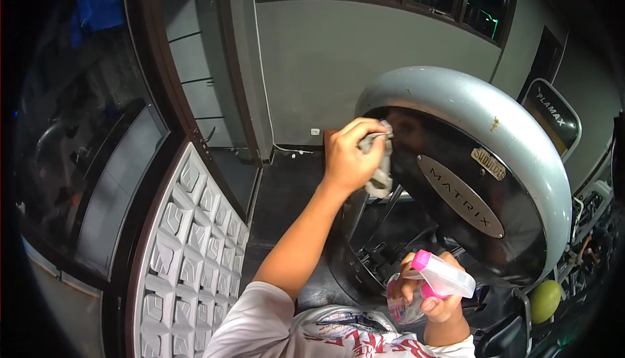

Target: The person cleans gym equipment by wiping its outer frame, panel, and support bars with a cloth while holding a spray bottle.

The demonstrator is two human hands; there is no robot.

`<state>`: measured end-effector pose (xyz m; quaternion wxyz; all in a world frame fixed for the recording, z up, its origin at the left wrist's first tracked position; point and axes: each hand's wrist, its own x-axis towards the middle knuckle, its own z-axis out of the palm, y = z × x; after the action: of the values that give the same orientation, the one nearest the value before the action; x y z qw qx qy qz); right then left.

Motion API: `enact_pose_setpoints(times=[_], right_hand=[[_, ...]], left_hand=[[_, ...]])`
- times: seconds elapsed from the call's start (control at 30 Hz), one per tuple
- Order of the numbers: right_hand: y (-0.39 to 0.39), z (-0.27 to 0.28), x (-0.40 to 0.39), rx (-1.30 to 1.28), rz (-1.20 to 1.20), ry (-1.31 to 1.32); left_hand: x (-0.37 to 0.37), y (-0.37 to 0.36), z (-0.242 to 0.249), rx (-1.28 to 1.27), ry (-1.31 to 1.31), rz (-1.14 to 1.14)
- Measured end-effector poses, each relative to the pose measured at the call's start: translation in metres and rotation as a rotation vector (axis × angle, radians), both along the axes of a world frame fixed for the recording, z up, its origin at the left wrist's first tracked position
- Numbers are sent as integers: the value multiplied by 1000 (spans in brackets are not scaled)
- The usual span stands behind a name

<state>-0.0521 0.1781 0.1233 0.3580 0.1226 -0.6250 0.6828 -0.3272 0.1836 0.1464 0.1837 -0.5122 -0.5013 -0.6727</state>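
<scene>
Cloth (379,175), grey and crumpled, was at the left edge of the machine's round black face (436,143), and the person's left hand (353,156) had it pinched between closed fingers and thumb, with a loose fold hanging below. From where I stood it looked pressed to that edge, though the fingers hid just where the two met. The hand was high up, the arm stretched out toward the machine.

Farther right and lower, close to the person's shirt (351,332), the right hand (443,306) was wrapped around the neck of a clear spray bottle (446,278) with a pink and white head. I could not tell whether the trigger was squeezed, nor how much liquid was inside.

As for how far things had got, the cloth was at only a small part of the face. The oval plate (461,196) and, past it, the small label (488,163) were both well apart from it. The black around them looked glossy, but I could not judge which parts had been wiped, if any. Beyond, the silver rim (449,87) bore a brownish mark (495,124) above the label, so that patch, at least, seemed unfinished to me.
</scene>
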Motion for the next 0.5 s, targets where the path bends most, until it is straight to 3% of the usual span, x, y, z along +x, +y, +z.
enact_pose_setpoints(times=[0.1, 0.27, 0.43, 0.5], right_hand=[[1, 0, 1, -3, -41, -14], [4, 0, -5, -75, -53, -23], [9, -7, -7, -43, -85, -49], [10, -7, -5, -51, -91, -68]], left_hand=[[-13, 13, -18, -6, -151, -28], [16, 5, 26, 127, -58, -109], [-24, 24, -26, 65, -211, 6], [-39, 33, -48, -42, -460, -16]])
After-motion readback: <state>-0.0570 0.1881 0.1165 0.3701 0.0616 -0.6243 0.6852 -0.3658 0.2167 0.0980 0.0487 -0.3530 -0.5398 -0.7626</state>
